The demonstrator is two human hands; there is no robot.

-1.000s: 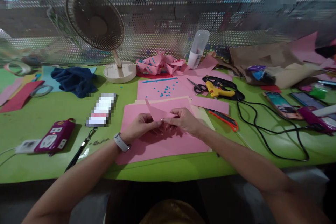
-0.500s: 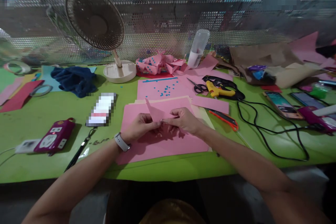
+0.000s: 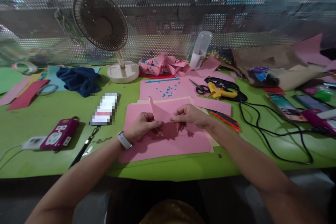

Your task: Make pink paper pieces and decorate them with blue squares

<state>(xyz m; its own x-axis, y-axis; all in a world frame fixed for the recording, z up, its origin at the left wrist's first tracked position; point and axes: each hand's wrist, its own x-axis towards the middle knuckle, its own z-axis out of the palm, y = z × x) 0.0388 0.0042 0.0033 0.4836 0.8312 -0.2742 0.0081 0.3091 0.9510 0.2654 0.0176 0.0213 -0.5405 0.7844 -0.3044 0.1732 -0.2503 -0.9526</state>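
Observation:
A small piece of pink paper (image 3: 160,113), with a narrow raised fold along its left side, is held up over a larger pink sheet (image 3: 168,147). My left hand (image 3: 147,125) is closed on its lower left part, thumb on top. Thumb and forefinger of my right hand (image 3: 188,116) pinch at its right edge, a short gap away from the left fingertips. Because the paper and the sheet below share one colour, the piece's lower edge is hard to make out. Behind the hands lies another pink sheet (image 3: 149,91) scattered with small blue bits.
Scissors (image 3: 201,88), a yellow glue gun (image 3: 222,92) and an orange-edged cutter (image 3: 227,120) lie to the right, with a looping black cord (image 3: 258,134). Phones, a purple power strip (image 3: 59,134), a blue cloth (image 3: 78,80) and a fan (image 3: 123,72) surround the work area.
My right hand has drawn rightward, so its fingertips are apart from the left ones. My left hand keeps its hold on the pink paper. The whole view has shifted slightly.

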